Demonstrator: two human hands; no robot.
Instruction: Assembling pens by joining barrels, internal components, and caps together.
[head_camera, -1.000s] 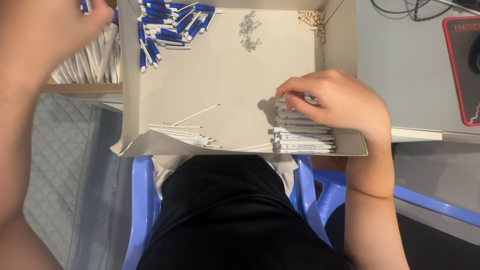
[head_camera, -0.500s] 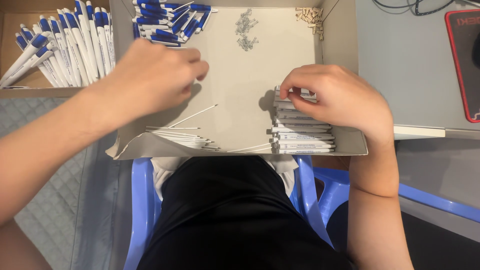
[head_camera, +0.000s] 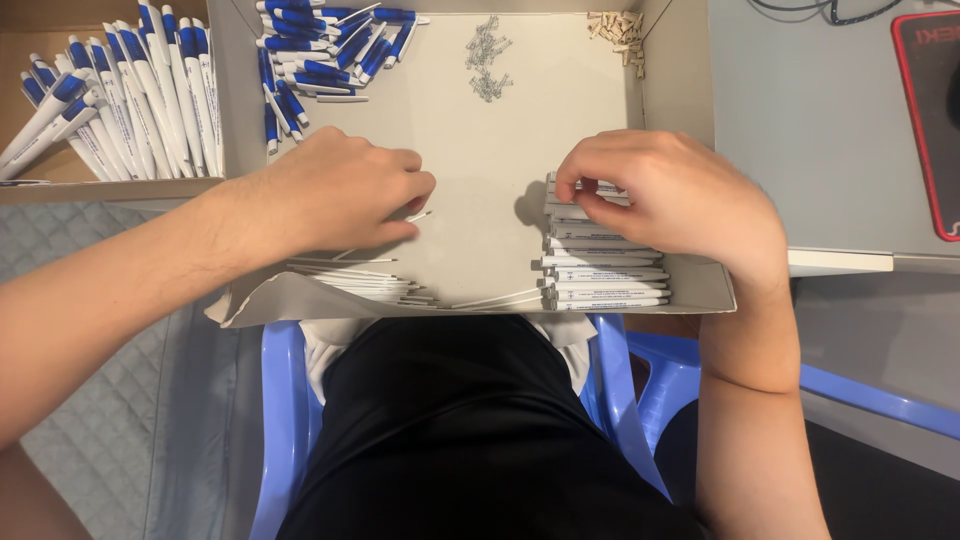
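Inside the box (head_camera: 680, 90), your left hand (head_camera: 340, 195) pinches a thin refill (head_camera: 418, 216) above the refill pile (head_camera: 350, 278); your right hand (head_camera: 670, 195) clasps the top white barrel (head_camera: 585, 190) of the barrel stack (head_camera: 600, 270) at the box's right wall.

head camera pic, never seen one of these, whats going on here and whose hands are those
The picture comes from a camera worn on a person's head, looking down at their own two bare hands and lap; they sit on a blue chair. No machine is involved.

A shallow grey cardboard tray rests in front of them. In it lie a stack of white pen barrels at the right, thin white refill tubes at the near left, blue pen parts at the far left, small metal springs and tiny tan pieces at the far edge. A second box at the left holds blue-and-white pens.

The right hand rests its fingers on the top barrel. The left hand pinches one thin tube.
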